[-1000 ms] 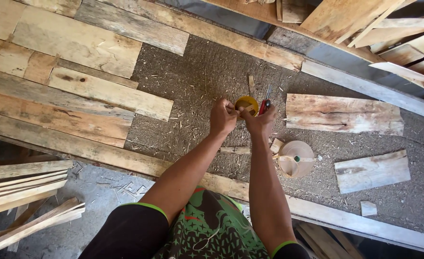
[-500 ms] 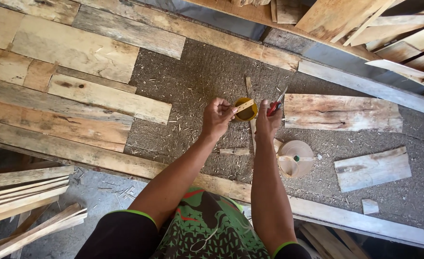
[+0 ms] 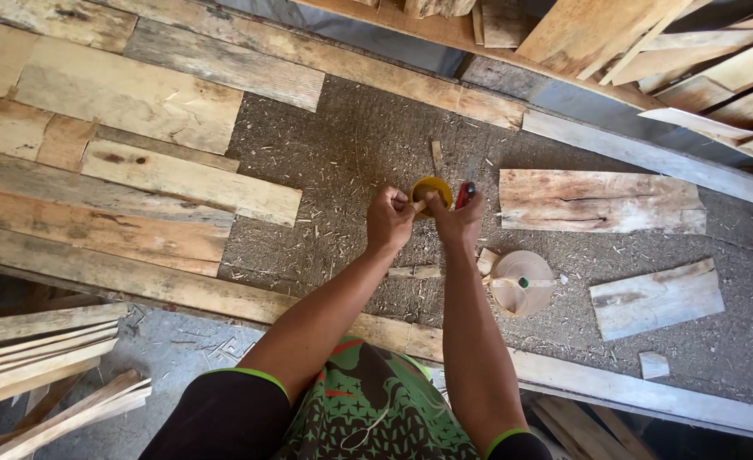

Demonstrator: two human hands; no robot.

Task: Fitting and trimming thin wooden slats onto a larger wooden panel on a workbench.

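My left hand (image 3: pixel 390 219) and my right hand (image 3: pixel 455 223) are close together over a chipboard surface (image 3: pixel 351 145), both gripping a small yellow round object (image 3: pixel 432 192) that looks like a roll of tape. A red-handled tool (image 3: pixel 465 194) sticks up from my right hand's grip. Directly under my hands lies a short wood stick (image 3: pixel 416 272). A pale tape roll (image 3: pixel 522 282) lies flat on the board just right of my right forearm.
Weathered planks (image 3: pixel 138 162) cover the board's left part. Loose board pieces lie at right: a wide one (image 3: pixel 598 201), a smaller one (image 3: pixel 655 298) and a tiny offcut (image 3: pixel 654 365). Stacked slats (image 3: pixel 36 358) sit lower left, more boards (image 3: pixel 649 43) upper right.
Both hands lifted slightly off the board and then drew back toward me, still holding the yellow roll; the red-handled tool now shows upright by my right hand.
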